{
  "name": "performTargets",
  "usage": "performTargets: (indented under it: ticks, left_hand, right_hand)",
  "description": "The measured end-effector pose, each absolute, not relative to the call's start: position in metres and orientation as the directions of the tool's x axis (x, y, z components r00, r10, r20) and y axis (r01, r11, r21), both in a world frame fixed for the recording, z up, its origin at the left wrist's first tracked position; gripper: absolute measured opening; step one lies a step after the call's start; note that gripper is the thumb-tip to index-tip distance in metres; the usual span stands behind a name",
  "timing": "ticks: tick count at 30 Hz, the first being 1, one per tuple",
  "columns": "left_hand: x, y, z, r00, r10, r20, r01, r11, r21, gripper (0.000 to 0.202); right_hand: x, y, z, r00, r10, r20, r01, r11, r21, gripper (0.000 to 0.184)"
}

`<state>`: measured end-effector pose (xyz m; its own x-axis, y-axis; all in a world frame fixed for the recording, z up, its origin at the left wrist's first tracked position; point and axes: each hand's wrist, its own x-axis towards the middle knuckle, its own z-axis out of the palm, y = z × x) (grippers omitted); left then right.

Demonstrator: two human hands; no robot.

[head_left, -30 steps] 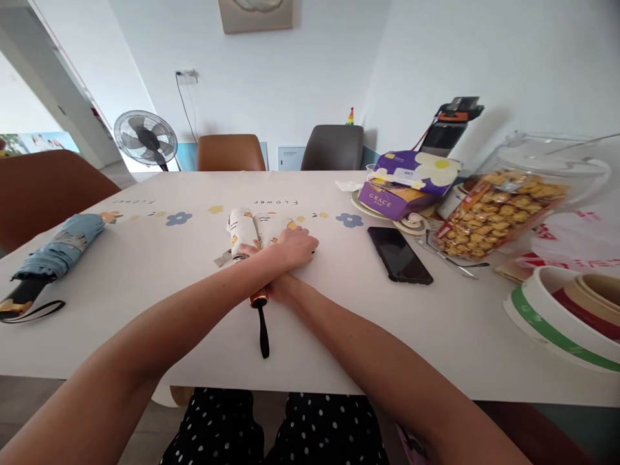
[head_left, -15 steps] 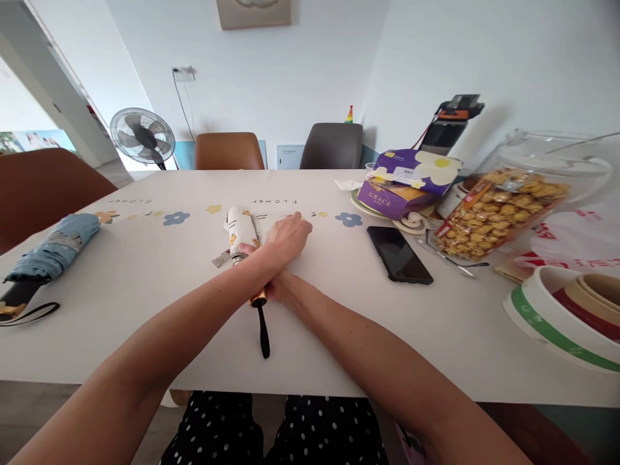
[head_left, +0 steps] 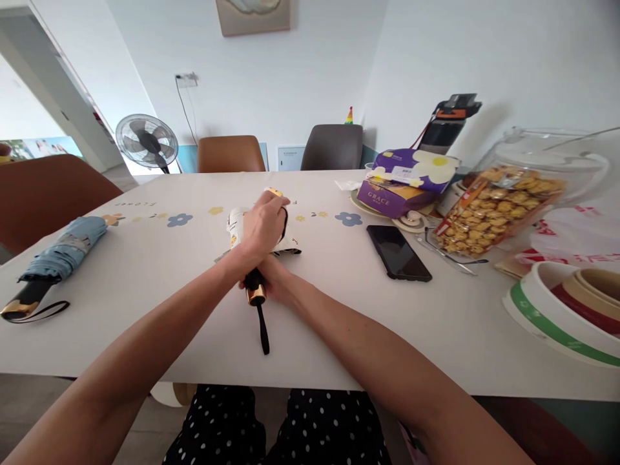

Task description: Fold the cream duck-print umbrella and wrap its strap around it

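Note:
A folded white umbrella (head_left: 236, 223) with a small printed pattern lies on the table, its black and gold handle (head_left: 255, 287) toward me and a black wrist strap hanging from the end. My left hand (head_left: 264, 223) is closed on the umbrella's canopy, a fold of cloth showing to its right and above the fingers. My left wrist crosses over my right hand (head_left: 275, 278), which is wrapped round the umbrella near the handle; most of its fingers are hidden. A blue folded umbrella (head_left: 65, 248) with a black and gold handle lies at the far left.
On the right are a black phone (head_left: 400, 252), glasses (head_left: 453, 255), a purple tissue pack (head_left: 414, 169), a jar of snacks (head_left: 504, 206) and tape rolls (head_left: 533, 310). Chairs (head_left: 231, 154) and a fan (head_left: 148, 141) stand beyond the table (head_left: 159, 323).
My left hand has moved left and back onto the white umbrella's canopy. Canopy cloth now spreads out to the right of it. My right hand stays near the handle.

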<state>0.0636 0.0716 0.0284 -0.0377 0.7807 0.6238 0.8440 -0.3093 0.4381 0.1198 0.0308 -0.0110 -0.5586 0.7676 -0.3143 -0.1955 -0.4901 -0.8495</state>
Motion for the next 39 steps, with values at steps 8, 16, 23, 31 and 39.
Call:
performTargets:
  ticks: [8, 16, 23, 31, 39]
  left_hand:
    - [0.006, 0.056, 0.041, -0.246, 0.603, 0.759, 0.798, -0.319, 0.512, 0.027]
    - [-0.019, 0.029, 0.026, -0.380, 0.583, 0.718, 0.742, -0.272, 0.613, 0.027]
    - [-0.036, 0.013, 0.011, -0.454, 0.664, 0.594, 0.683, -0.169, 0.711, 0.028]
    - [-0.047, 0.010, -0.005, -0.373, 0.511, 0.774, 0.809, -0.229, 0.541, 0.024]
    - [-0.048, 0.006, -0.007, -0.351, 0.554, 0.754, 0.775, -0.280, 0.567, 0.023]
  right_hand:
    - [0.116, 0.038, -0.016, -0.689, 0.656, -0.309, -0.276, -0.631, -0.725, 0.023]
    - [0.117, 0.037, -0.014, -0.679, 0.665, -0.312, -0.278, -0.626, -0.729, 0.021]
    - [0.121, 0.044, -0.015, -0.744, 0.624, -0.239, -0.315, -0.643, -0.698, 0.026]
    - [0.120, 0.042, -0.013, -0.655, 0.716, -0.242, -0.321, -0.553, -0.769, 0.041]
    - [0.129, 0.055, -0.016, -0.534, 0.792, -0.297, -0.184, -0.452, -0.873, 0.035]
